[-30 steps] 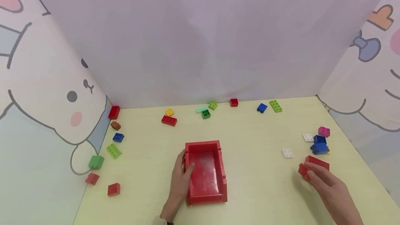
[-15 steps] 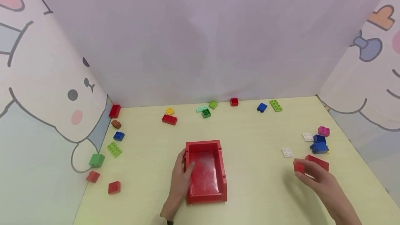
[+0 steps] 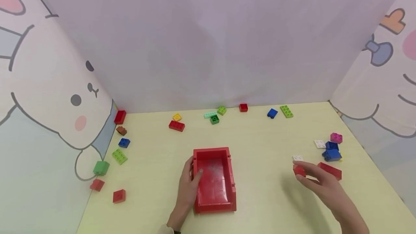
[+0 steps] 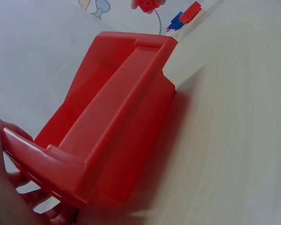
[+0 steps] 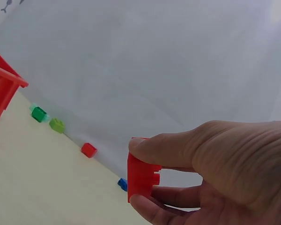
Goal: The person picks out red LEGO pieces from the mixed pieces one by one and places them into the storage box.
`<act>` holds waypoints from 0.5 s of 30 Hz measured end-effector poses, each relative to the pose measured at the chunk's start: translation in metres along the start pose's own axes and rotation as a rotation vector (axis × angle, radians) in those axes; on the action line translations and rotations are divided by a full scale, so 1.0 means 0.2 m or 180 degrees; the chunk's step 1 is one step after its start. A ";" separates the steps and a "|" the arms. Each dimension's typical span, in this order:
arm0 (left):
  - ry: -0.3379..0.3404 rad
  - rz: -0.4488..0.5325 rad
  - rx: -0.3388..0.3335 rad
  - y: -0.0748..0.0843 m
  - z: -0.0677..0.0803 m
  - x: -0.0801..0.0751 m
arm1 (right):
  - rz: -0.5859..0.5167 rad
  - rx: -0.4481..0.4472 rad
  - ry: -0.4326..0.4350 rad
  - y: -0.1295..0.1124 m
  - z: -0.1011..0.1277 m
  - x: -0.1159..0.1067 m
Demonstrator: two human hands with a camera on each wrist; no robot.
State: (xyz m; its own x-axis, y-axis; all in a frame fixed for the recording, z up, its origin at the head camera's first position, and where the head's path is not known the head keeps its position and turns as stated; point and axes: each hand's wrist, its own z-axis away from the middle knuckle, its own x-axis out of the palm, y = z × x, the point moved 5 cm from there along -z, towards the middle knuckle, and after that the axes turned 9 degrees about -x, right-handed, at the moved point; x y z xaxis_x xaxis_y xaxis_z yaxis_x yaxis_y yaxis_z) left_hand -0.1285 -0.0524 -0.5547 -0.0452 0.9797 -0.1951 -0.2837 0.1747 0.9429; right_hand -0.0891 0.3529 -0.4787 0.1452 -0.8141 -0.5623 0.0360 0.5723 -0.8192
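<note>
A red plastic bin (image 3: 212,208) stands at the front middle of the table, with nothing inside. My left hand (image 3: 190,185) grips its left wall, thumb over the rim and fingers outside, as the left wrist view also shows. To the right, my right hand (image 3: 320,181) pinches a small red toy brick (image 5: 140,178) between thumb and fingertips, studs turned toward the palm in the right wrist view. The brick is held above the table, its shadow below. Close behind the fingers lies a white plate brick (image 3: 297,158), and a long red brick (image 3: 330,170) lies beyond the hand.
At the right lie blue bricks (image 3: 331,155), a pink brick (image 3: 336,138) and another white plate brick (image 3: 320,143). Several bricks line the back wall, among them a dark green one (image 3: 214,119). More lie at the left, including a red brick (image 3: 119,196) and a green one (image 3: 101,168).
My right hand has moved left with the small red brick, away from the long red brick and toward the bin. My left hand and the bin have stayed in place.
</note>
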 end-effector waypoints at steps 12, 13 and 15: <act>0.0002 0.0003 -0.0011 0.00 0.00 0.00 | -0.0049 -0.0062 -0.0218 -0.20 -0.08 0.09; 0.0004 0.0008 -0.0009 0.00 0.00 0.00 | -0.0071 -0.0096 -0.0229 -0.22 -0.09 0.10; 0.0005 0.0016 -0.0007 0.00 0.00 0.00 | -0.0108 -0.0165 -0.0246 -0.24 -0.11 0.12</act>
State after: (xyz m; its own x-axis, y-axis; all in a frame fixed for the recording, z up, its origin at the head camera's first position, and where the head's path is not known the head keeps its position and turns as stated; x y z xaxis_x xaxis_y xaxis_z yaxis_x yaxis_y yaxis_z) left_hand -0.1280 -0.0517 -0.5546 -0.0481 0.9805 -0.1906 -0.2856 0.1694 0.9433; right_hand -0.1085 0.3037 -0.4545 0.2207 -0.8217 -0.5254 -0.0087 0.5370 -0.8435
